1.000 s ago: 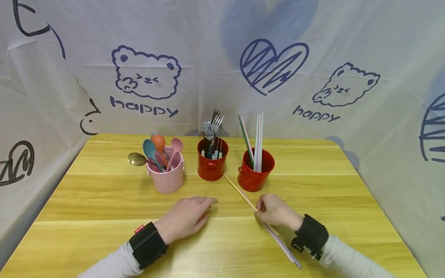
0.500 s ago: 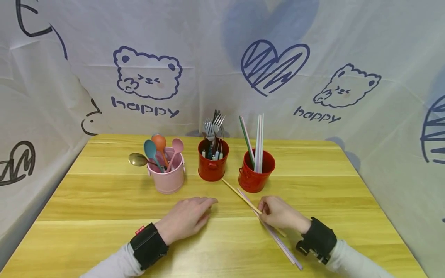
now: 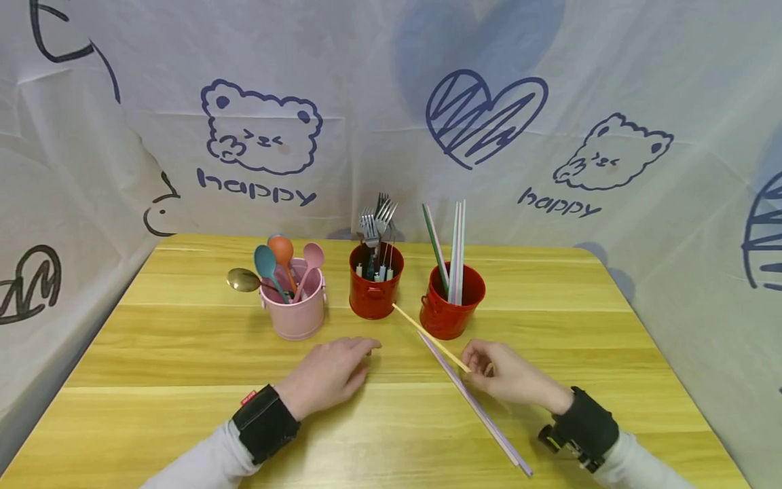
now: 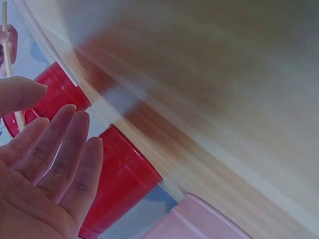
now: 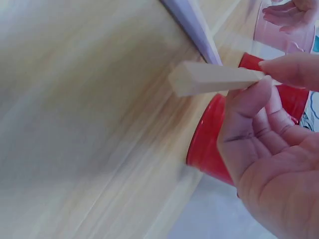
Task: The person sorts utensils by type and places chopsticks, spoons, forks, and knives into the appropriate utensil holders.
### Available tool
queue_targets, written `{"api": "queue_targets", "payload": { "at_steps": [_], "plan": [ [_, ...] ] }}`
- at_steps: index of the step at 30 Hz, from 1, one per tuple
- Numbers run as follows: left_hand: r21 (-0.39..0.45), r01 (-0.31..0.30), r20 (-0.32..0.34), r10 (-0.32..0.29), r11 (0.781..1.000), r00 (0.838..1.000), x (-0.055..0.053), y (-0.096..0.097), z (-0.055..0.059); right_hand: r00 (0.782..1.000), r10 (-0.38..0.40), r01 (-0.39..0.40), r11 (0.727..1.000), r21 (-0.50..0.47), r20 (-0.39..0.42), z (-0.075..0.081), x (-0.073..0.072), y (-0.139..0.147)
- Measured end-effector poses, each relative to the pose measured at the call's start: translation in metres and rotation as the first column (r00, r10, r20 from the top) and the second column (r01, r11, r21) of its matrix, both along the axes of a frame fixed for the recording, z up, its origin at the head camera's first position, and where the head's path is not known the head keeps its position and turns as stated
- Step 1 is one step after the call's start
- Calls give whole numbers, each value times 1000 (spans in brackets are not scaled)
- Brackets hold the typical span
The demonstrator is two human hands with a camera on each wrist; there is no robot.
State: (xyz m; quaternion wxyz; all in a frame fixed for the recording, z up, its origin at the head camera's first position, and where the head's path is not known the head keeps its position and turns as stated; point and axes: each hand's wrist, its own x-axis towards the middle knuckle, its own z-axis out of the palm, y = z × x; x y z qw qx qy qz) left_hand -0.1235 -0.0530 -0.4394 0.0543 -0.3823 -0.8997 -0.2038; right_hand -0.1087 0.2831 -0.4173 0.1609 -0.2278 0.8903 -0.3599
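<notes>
My right hand (image 3: 510,372) pinches a yellow chopstick (image 3: 430,337) between thumb and index finger. Its thick square end (image 5: 192,79) juts toward the camera in the right wrist view; its other end points at the foot of the middle red bucket (image 3: 374,299). Two light purple chopsticks (image 3: 473,403) lie side by side on the table below it, their far tips near the right red bucket (image 3: 451,314). My left hand (image 3: 330,373), holding nothing, is low over the table left of the chopsticks; its fingers appear relaxed and slightly bent in the left wrist view.
Forks stand in the middle red bucket, and several chopsticks (image 3: 455,255) lean in the right one. At left, a pink bucket (image 3: 296,319) holds spoons, one gold spoon (image 3: 243,280) sticking out sideways. A white cloth with drawings (image 3: 379,122) hangs behind the table (image 3: 183,353).
My right hand has shifted right, drawing the yellow chopstick off the purple pair, which now lies together beneath it. My left hand has barely moved, and the buckets stay in place.
</notes>
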Motion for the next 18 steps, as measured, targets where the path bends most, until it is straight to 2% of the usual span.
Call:
{"api": "queue_targets", "payload": {
  "at_steps": [10,14,18],
  "plan": [
    [18,-14,63,13,1000,998,-10,15,8,990,-33,18,994,-112,-139,9,-3,2],
    [23,-24,112,21,999,993,-13,26,13,975,-94,57,981,-184,-203,14,-9,0],
    [38,-30,166,24,999,986,-17,38,19,959,-176,113,957,-267,-223,22,-17,-1]
  ]
}}
